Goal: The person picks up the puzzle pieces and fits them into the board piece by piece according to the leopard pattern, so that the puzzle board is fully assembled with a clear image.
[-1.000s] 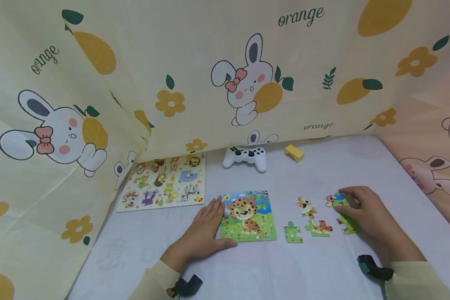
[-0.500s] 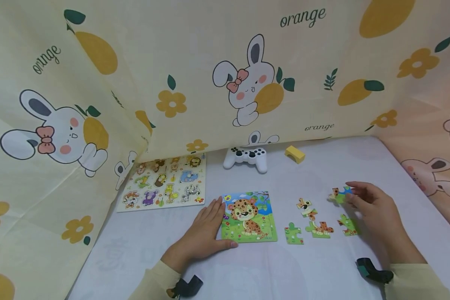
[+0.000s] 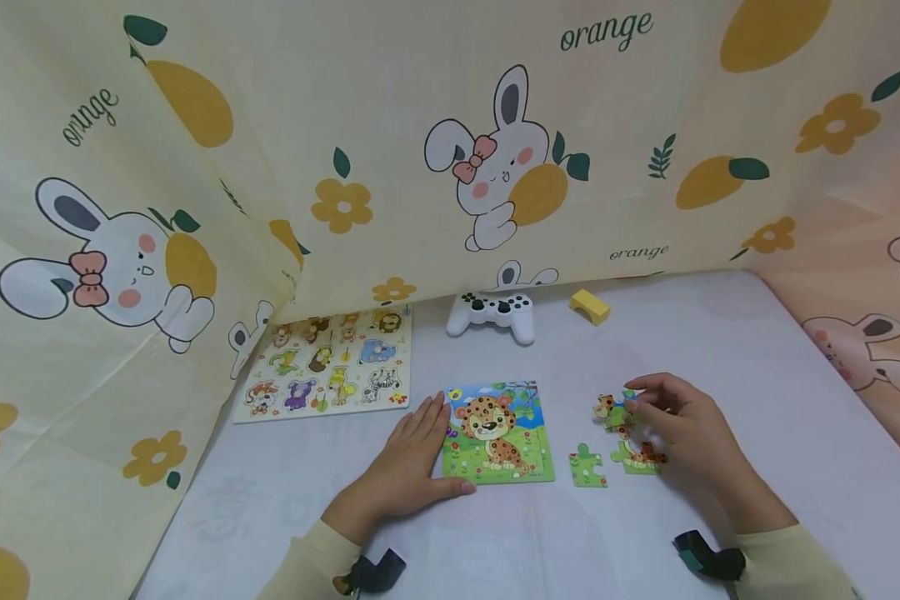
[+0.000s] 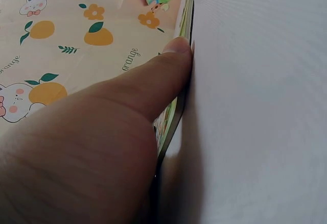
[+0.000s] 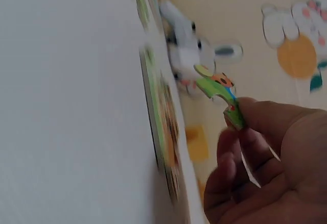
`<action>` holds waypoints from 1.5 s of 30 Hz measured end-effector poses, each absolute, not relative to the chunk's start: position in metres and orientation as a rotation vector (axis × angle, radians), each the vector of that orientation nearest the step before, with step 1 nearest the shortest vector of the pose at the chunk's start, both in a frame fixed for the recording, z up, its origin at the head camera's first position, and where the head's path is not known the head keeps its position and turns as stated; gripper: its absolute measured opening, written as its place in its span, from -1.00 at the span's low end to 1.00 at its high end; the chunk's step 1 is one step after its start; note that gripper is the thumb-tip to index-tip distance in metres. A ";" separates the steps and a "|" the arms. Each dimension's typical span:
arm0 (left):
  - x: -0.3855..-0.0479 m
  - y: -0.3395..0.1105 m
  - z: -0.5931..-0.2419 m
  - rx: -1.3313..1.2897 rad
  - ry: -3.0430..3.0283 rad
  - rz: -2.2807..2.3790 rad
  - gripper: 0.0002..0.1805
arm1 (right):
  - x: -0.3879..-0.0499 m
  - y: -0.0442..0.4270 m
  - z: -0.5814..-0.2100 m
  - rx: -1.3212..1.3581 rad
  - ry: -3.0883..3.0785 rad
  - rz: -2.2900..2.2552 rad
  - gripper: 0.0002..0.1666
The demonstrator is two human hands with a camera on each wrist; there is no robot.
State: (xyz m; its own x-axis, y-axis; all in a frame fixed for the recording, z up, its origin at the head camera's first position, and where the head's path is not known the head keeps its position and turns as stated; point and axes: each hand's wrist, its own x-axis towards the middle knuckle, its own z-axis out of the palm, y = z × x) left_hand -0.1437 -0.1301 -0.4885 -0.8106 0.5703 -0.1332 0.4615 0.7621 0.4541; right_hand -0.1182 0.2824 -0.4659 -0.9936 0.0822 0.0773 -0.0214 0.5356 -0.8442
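Note:
My left hand [image 3: 405, 467] lies along the left and lower edges of a square leopard puzzle board [image 3: 502, 442], fingers extended. In the left wrist view, the thumb [image 4: 148, 81] touches the board's edge. My right hand [image 3: 693, 429] pinches a jigsaw piece [image 5: 217, 87] between thumb and fingers, raised above the table; it is green with orange spotted and blue parts. Below and beside that hand lie a green piece [image 3: 587, 468] and a leopard-body piece [image 3: 637, 457]. Another loose piece is partly covered by the held one, and the right hand hides the spot where one more lay.
An animal puzzle board [image 3: 330, 367] lies at the back left, partly under the hanging cloth [image 3: 390, 100]. A white game controller [image 3: 491, 317] and a yellow arched block [image 3: 589, 307] stand at the back of the white table [image 3: 540, 542].
My right hand has lifted the jigsaw piece from the right side and carried it left, over the other loose pieces. The left hand has stayed at the leopard board.

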 end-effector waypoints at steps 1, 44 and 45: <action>-0.143 -0.130 -0.488 0.803 2.694 0.593 0.35 | -0.118 0.277 -0.466 -0.026 -2.652 1.497 -0.66; -0.145 -0.131 -0.489 0.794 2.693 0.549 0.34 | -0.105 0.159 -0.473 0.951 -2.908 0.549 -0.38; -0.145 -0.131 -0.489 0.795 2.691 0.548 0.34 | -0.105 0.159 -0.474 0.942 -2.918 0.547 -0.38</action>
